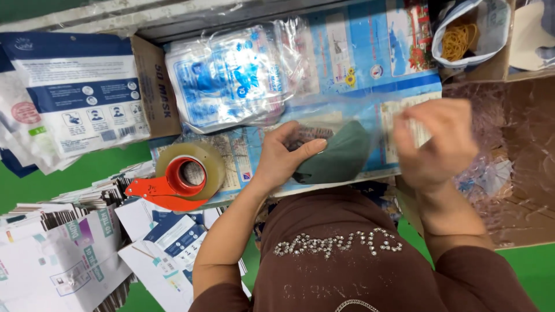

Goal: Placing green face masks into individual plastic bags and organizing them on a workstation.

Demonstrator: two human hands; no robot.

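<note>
Two bare hands work over a blue printed sheet [358, 52] on the worktop; the left hand [283, 159] pinches the edge of a dark green folded face mask [341, 156] that sits inside a clear plastic sleeve [370, 124], thumb on top; the right hand [433, 141] is blurred, fingers curled at the sleeve's far end, and whether it grips cannot be told; a roll of clear tape in an orange dispenser [182, 179] lies just left of the left wrist; a bag of yellow rubber bands [462, 34] stands well apart, behind.
</note>
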